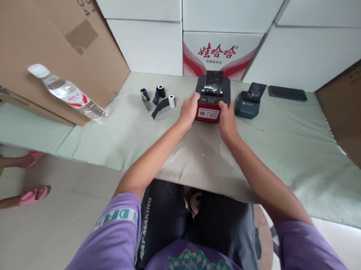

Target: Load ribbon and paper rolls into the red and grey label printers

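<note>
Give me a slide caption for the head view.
Both hands grip a red printer beside paper rolls.

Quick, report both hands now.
Left hand: gripping the printer's left side.
Right hand: gripping its right front corner.

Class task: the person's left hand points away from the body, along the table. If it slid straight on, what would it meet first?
The left hand already touches the red-and-black box-shaped printer; beyond that, probably the white carton with red lettering, though depth is unclear.
</note>
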The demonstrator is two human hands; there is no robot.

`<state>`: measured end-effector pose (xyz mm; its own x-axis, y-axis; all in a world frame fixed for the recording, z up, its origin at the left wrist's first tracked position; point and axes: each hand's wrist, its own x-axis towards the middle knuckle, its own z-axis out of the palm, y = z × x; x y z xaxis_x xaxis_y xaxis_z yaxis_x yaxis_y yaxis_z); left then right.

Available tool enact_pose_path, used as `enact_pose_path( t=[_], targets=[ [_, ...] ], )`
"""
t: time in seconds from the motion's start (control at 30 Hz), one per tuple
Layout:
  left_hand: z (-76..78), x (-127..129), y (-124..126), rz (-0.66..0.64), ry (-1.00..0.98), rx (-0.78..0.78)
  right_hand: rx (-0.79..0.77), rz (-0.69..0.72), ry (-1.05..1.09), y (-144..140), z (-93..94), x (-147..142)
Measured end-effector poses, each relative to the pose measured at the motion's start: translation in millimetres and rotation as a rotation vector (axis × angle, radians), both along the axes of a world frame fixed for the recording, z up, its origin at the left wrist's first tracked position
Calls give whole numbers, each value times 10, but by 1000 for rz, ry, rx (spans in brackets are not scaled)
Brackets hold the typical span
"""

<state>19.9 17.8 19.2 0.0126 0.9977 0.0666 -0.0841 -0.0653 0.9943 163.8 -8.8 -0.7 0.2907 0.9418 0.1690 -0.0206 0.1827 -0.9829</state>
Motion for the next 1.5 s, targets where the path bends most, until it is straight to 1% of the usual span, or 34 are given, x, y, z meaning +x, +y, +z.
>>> enact_pose_path(
  t=[0.1, 0.17, 0.27, 0.37, 0.47, 0.53, 0.6, 0.67, 0.73, 0.8, 0.87, 0.93, 1.0, 1.1, 1.17, 1.27, 1.4, 1.5],
  targets=[
    [28, -68, -527, 31, 58, 53, 4, 15, -39, -590, 103, -32],
    [6, -92, -775, 46, 64, 61, -8, 1, -64, -864, 136, -77],
    [-67, -110, -963, 48, 55, 61, -54, -28, -78, -1074, 109, -156],
    [-139, -120, -1012, 46, 54, 49, -61, -39, -69, -1141, 23, -208],
    [-164, -169, -979, 43, 73, 37, -48, -30, -58, -1118, -83, -174],
    [-153, -247, -881, 2, 85, 45, -26, -31, -31, -1019, -147, -86],
    [-146, -358, -710, -62, 94, 74, -1, -71, 8, -839, -198, 37],
    [-171, -472, -506, -138, 93, 127, 2, -132, 43, -612, -235, 163],
    [-243, -555, -341, -228, 61, 181, 0, -159, 82, -395, -269, 262],
    [-343, -586, -265, -286, -12, 184, 3, -168, 124, -240, -315, 323],
    [-430, -576, -277, -314, -89, 139, 0, -173, 166, -155, -375, 352],
    [-470, -549, -337, -325, -130, 93, 15, -174, 192, -116, -442, 353],
    [-460, -524, -402, -329, -132, 67, 38, -168, 189, -92, -505, 329],
    [-397, -497, -468, -341, -110, 42, 41, -135, 162, -71, -565, 261],
    [-360, -484, -486, -339, -104, 25, 44, -116, 150, -81, -566, 215],
    [-342, -468, -483, -319, -102, 15, 64, -122, 125, -142, -511, 173],
    [-379, -453, -449, -343, -132, 59, 61, -165, 58, -220, -428, 158],
    [-430, -448, -419, -326, -105, 70, 68, -157, 36, -218, -428, 157]
  ],
)
